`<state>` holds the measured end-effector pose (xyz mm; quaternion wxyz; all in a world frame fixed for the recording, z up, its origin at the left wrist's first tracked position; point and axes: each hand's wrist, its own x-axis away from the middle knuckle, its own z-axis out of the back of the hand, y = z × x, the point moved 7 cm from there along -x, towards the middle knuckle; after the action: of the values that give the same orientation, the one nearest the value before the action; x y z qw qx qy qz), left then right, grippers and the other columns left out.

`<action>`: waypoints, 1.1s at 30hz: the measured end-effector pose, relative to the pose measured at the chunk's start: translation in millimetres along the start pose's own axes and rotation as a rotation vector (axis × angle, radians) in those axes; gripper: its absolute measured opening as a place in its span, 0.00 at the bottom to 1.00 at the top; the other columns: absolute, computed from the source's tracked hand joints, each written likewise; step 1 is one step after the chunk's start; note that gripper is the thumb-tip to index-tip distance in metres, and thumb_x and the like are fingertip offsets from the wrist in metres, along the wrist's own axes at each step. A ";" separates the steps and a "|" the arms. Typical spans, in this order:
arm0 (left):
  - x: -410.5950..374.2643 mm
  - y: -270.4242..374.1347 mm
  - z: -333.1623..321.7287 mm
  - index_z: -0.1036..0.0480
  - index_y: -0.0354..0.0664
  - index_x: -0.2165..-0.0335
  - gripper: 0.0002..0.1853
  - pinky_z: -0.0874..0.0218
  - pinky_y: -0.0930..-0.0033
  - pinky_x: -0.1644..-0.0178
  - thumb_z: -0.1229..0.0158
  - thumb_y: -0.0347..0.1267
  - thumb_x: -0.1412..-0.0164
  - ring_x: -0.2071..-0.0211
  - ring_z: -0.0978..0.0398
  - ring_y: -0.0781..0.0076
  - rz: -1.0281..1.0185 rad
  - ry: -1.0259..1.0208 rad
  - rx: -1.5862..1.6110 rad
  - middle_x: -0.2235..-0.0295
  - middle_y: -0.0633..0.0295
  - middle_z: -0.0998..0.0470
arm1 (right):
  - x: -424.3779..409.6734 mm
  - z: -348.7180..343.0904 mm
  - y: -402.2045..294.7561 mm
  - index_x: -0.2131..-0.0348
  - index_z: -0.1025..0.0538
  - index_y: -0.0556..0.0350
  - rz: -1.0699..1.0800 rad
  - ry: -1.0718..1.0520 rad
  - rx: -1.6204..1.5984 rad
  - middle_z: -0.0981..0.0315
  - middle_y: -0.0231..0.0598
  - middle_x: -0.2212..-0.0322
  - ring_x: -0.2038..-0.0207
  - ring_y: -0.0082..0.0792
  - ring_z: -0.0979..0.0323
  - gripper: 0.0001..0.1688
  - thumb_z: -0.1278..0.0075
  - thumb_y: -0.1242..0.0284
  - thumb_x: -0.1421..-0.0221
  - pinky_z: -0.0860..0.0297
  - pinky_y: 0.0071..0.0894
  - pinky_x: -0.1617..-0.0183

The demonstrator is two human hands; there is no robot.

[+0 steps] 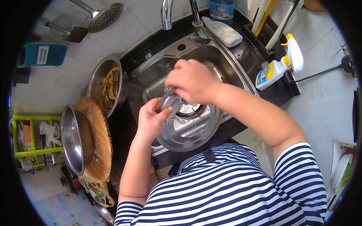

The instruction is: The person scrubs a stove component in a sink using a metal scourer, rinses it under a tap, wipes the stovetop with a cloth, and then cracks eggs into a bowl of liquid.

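Observation:
Over the near side of the steel sink [141, 84], my left hand [152, 117] grips a round steel lid [186, 144] by its far left part, thumb on top. The lid looks like a ring of metal around a see-through middle and is tilted. My right hand [193, 82] is closed on a steel wool scrubber [172, 91] and presses it against the lid beside my left thumb. Part of the scrubber is hidden under the fingers. Sink drain and lid overlap in view, so the lid's middle is hard to make out.
A chrome faucet [167, 17] rises behind the sink. Right of it are a white bottle [223, 32] lying down and a spray bottle [278, 66]. To the left stand a steel bowl with food [109, 90], a round woven lid [99, 141] and another steel bowl [72, 138].

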<state>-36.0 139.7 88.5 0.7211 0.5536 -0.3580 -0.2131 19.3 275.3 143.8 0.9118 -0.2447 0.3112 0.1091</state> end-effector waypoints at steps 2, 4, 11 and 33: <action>3.5 6.7 5.8 0.34 0.26 0.60 0.15 0.36 0.77 0.63 0.45 0.21 0.49 0.69 0.27 0.75 -0.052 0.060 0.112 0.69 0.55 0.24 | 14.7 4.9 40.3 0.73 0.27 0.49 -0.123 0.042 -0.024 0.29 0.29 0.74 0.66 0.37 0.34 0.10 0.49 0.74 0.63 0.36 0.34 0.63; 4.8 7.3 21.2 0.34 0.26 0.60 0.15 0.35 0.75 0.61 0.45 0.21 0.49 0.67 0.25 0.71 -0.105 0.136 0.183 0.68 0.52 0.24 | 46.1 4.6 82.1 0.72 0.27 0.51 -0.485 -0.052 -0.077 0.32 0.38 0.75 0.68 0.40 0.34 0.08 0.50 0.72 0.58 0.36 0.35 0.64; -0.5 -3.7 68.2 0.35 0.33 0.61 0.14 0.33 0.72 0.67 0.45 0.25 0.47 0.71 0.26 0.70 -0.210 0.374 0.369 0.68 0.52 0.24 | 126.7 -54.9 155.5 0.60 0.28 0.47 -0.820 -0.518 0.119 0.31 0.40 0.58 0.55 0.44 0.34 0.18 0.52 0.69 0.54 0.37 0.38 0.52; -62.9 -178.1 20.5 0.38 0.35 0.56 0.15 0.32 0.67 0.64 0.57 0.33 0.38 0.69 0.27 0.68 0.433 0.423 0.913 0.66 0.54 0.25 | 138.9 -112.4 127.0 0.54 0.38 0.62 -1.384 0.123 -1.310 0.28 0.48 0.64 0.66 0.40 0.26 0.18 0.68 0.69 0.39 0.28 0.37 0.61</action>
<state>-76.6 117.9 -95.9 0.4912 0.7547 -0.3671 0.2332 25.6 332.7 -67.7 0.4381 -0.8417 0.0219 -0.3150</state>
